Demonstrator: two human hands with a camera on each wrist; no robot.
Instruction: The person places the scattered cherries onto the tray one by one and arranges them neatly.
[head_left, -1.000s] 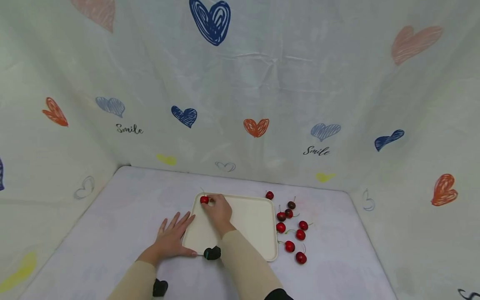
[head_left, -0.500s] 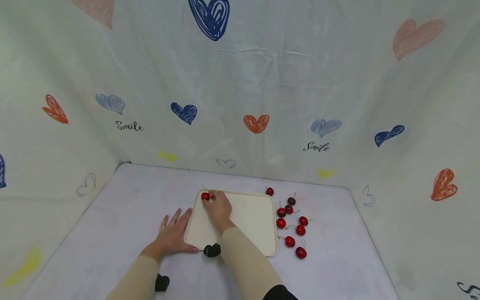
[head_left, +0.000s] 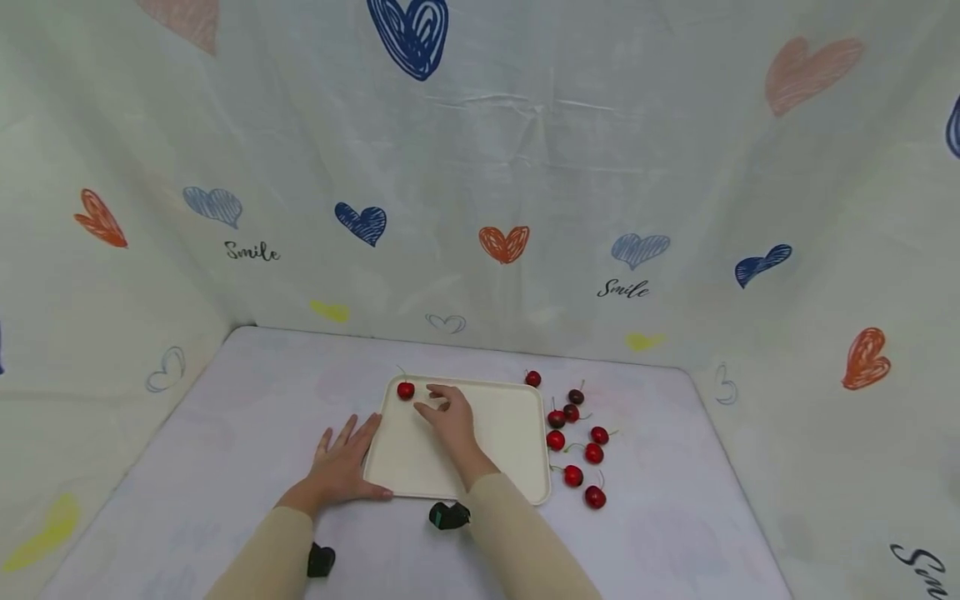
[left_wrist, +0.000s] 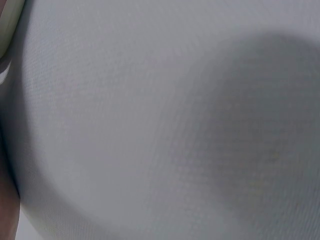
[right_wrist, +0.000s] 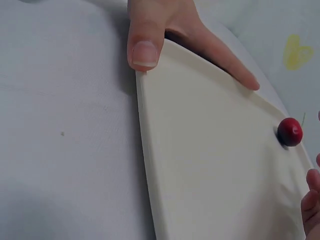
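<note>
A cream rectangular tray (head_left: 487,442) lies on the table. One red cherry (head_left: 406,391), stem up, sits in its far left corner; the right wrist view also has this cherry (right_wrist: 290,132) by the rim. My right hand (head_left: 453,423) hovers over the tray just right of the cherry, thumb and forefinger apart, holding nothing. At the tray's near left corner rests my left hand (head_left: 341,471), fingers spread straight along the left side and thumb at the near edge. The right wrist view shows that left thumb (right_wrist: 145,50) touching the rim. Mostly blurred grey cloth fills the left wrist view.
Several red and dark cherries (head_left: 573,476) with stems lie loose on the white tablecloth (head_left: 660,517), right of the tray. One of them (head_left: 555,440) is right against the tray's edge. A light curtain (head_left: 555,183) with printed hearts hangs behind the table.
My right hand has let go of the cherry and moved a little to the right, its fingers parting. The cherry stays in the tray's corner. My left hand keeps its place at the tray.
</note>
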